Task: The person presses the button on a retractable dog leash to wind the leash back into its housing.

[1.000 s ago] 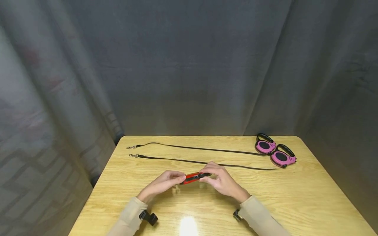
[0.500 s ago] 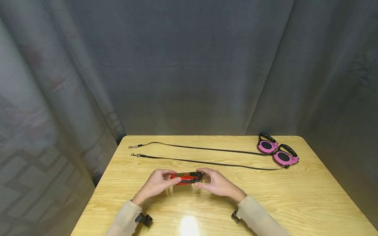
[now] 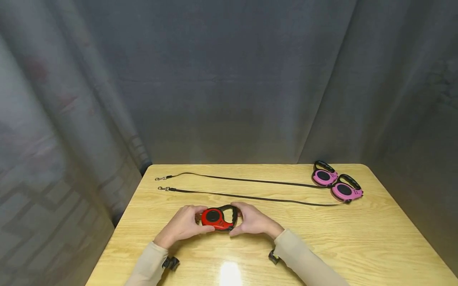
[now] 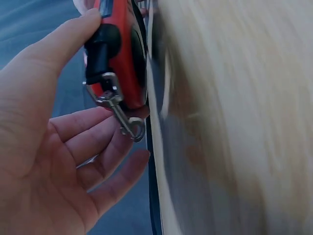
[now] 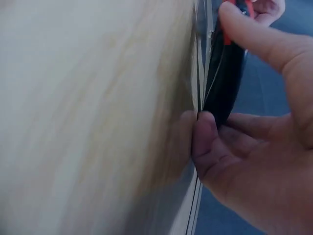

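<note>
A red retractable dog leash (image 3: 222,225) with a black round centre lies nearly flat, its face up, close above or on the table in front of me. With thumb and fingers my left hand (image 3: 181,227) grips the rounded red end. At the other end my right hand (image 3: 255,221) holds the black loop handle (image 5: 228,78) between thumb and fingers. In the left wrist view a silver snap hook (image 4: 117,105) hangs from the leash's black nozzle, over the left palm. Whether the casing touches the wood is hard to tell.
Two pink retractable leashes (image 3: 345,191) lie side by side at the back right of the wooden table (image 3: 358,238). Their black straps (image 3: 247,196) stretch leftward across the back, ending in metal snap hooks (image 3: 163,188). Grey curtains (image 3: 229,99) hang behind and beside the table.
Both hands have lowered the red leash and shifted it slightly left. It has turned from edge-on to flat, so its round face and loop handle now show. The pink leashes stay put.
</note>
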The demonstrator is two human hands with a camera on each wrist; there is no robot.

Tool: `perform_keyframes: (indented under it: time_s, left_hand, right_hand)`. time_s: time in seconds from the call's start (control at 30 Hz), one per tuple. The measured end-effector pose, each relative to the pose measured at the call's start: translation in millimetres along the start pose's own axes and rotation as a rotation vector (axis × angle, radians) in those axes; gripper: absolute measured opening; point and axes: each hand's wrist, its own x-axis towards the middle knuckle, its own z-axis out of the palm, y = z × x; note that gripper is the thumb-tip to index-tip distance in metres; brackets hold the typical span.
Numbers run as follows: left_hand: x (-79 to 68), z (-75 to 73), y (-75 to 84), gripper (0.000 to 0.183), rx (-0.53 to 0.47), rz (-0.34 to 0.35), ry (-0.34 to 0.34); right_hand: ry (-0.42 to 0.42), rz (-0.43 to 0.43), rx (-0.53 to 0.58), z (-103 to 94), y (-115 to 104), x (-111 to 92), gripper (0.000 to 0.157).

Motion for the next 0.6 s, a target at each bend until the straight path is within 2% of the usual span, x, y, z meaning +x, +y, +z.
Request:
perform_keyframes:
  time_s: [0.13,0.23,0.5,0.6]
  left_hand:
    - [0.3,-0.7,-5.2,0.064,0.05,0.02,-0.013]
    - [-0.5,-0.3,-7.7,0.064,0.08,0.03,-0.016]
    - [-2.3,-1.9,-7.2,0.067,0.073,0.012,-0.002]
    - [-3.2,-1.6,-4.5,0.069,0.081,0.004,0.0]
  right_hand:
    - [0.024,0.008,-0.097,3.8,-0.7,5.1,0.107]
    - [0.035,0.019,-0.126,5.1,-0.7,6.2,0.105]
    - [0.052,0.002,-0.128,6.1,-1.8,7.1,0.104]
    - [0.055,0.019,-0.119,5.3,-0.2,5.9,0.104]
